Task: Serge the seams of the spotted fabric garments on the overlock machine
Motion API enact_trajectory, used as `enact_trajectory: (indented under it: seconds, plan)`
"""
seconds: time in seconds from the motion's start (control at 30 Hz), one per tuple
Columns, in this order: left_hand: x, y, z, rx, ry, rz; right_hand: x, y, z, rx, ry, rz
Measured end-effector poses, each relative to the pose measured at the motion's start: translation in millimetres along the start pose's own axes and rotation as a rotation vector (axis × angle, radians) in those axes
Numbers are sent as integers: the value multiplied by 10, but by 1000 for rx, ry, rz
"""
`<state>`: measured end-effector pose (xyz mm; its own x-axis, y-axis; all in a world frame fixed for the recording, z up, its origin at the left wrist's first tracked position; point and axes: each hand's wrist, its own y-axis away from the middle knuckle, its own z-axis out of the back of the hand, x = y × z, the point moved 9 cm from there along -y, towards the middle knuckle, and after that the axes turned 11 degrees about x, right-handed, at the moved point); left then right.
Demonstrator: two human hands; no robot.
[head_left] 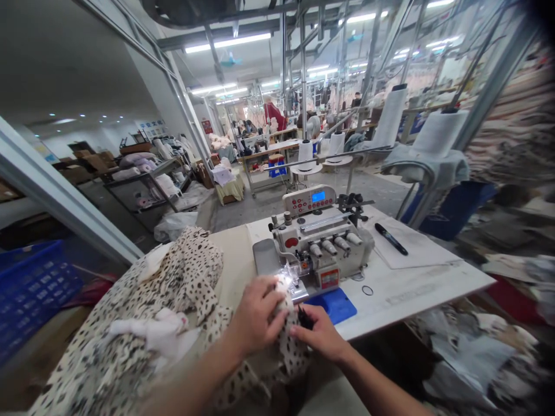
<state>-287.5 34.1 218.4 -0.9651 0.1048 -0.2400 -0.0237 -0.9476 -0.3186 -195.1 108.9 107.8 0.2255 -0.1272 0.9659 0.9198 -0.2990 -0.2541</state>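
My left hand (256, 316) grips a piece of cream fabric with dark spots (291, 346) just in front of the needle area of an overlock sewing machine (318, 242). The fabric's upper end lies at the lit presser foot (291, 282). My right hand (321, 334) is closed around small black thread snips (304, 318), mostly covered by the fingers, and sits against the right side of the fabric. More spotted fabric (191, 268) is heaped on the left of the table, with a pale pinkish cloth piece (162, 330) lying on it.
On the white tabletop (416, 289) lie a black marker (391, 239), a dark ring (367, 290) and a blue plate (336, 305). White thread cones (440, 132) stand behind the machine. A blue crate (37, 294) is at the left, and a metal post (73, 196) slants beside the table.
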Motion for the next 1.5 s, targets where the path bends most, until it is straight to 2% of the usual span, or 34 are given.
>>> enact_trajectory:
  seconds: [0.1,0.2,0.37,0.47,0.63,0.93,1.07,1.5]
  plan:
    - [-266,117,-90,21,76,-120,-58,13,21,-38,-13,7]
    - [-408,141,-174,27,91,-195,-127,53,61,-93,-58,19]
    - [-403,51,-238,10,53,-133,-327,149,161,-220,-329,-18]
    - [-404,12,-238,-1,35,-115,-402,183,185,-267,-405,-31]
    - [-415,-11,-221,-22,-5,-109,-394,195,211,-320,-420,-41]
    - [-565,2,-262,-69,-164,-115,-326,173,204,-320,-386,-35]
    - [-590,-9,-269,-66,-166,-118,-313,162,192,-298,-384,-34]
    - [-607,-55,-276,-90,-168,-109,-369,183,220,-356,-391,-64]
